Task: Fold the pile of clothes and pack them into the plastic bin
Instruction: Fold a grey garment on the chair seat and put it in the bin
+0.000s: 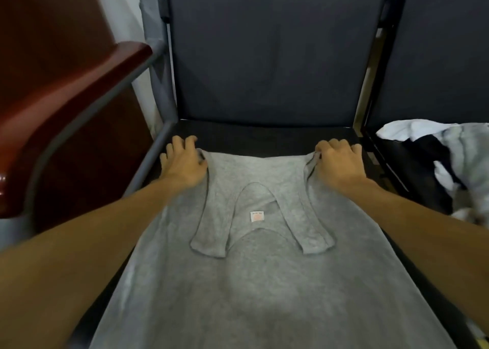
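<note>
A grey sleeveless top (264,282) lies spread flat on a dark chair seat (264,136), its straps folded down toward me and a small white label showing at the neck. My left hand (184,160) grips the far left corner of the fold. At the far right corner my right hand (338,163) pinches the fabric with curled fingers. A pile of white, grey and black clothes (444,163) sits on the neighbouring seat to the right. No plastic bin is in view.
The chair's dark backrest (270,52) rises behind the top. A reddish wooden armrest (66,102) on a grey metal frame (156,160) stands at the left. A second dark backrest (444,52) is at the right.
</note>
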A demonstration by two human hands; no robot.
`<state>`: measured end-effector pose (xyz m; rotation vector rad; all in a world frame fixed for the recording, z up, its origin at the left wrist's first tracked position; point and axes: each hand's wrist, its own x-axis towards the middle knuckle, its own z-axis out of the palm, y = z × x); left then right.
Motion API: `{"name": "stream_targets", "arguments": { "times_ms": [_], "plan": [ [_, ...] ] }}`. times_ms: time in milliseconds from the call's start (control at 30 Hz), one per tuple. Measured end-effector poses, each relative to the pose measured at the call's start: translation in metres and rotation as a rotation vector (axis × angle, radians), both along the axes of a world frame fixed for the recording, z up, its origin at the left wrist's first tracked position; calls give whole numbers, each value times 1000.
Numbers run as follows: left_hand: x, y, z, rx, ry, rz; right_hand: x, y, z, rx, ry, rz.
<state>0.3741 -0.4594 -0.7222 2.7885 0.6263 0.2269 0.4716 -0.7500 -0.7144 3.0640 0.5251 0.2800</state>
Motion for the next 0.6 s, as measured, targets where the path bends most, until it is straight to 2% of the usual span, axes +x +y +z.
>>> {"name": "stream_targets", "arguments": {
  "times_ms": [133, 233, 333, 433, 533, 600],
  "plan": [
    [-39, -16, 8, 141, -56, -195, -34, -15, 1, 40, 9, 107],
    [-76, -36, 21, 161, -24, -323, -67, -26, 12, 26, 125, 200],
    [-113, -55, 33, 45, 134, -401, -102, -38, 25, 54, 322, 306],
    [-153, -72, 39, -154, 143, -506, -137, -47, 35, 3, 540, 371],
    [-188, -83, 38, -209, 155, -618, -170, -57, 38, 89, 533, 435],
    [-205, -84, 35, -136, 315, -704, -188, -67, 40, 137, 546, 447]
  ]
}}
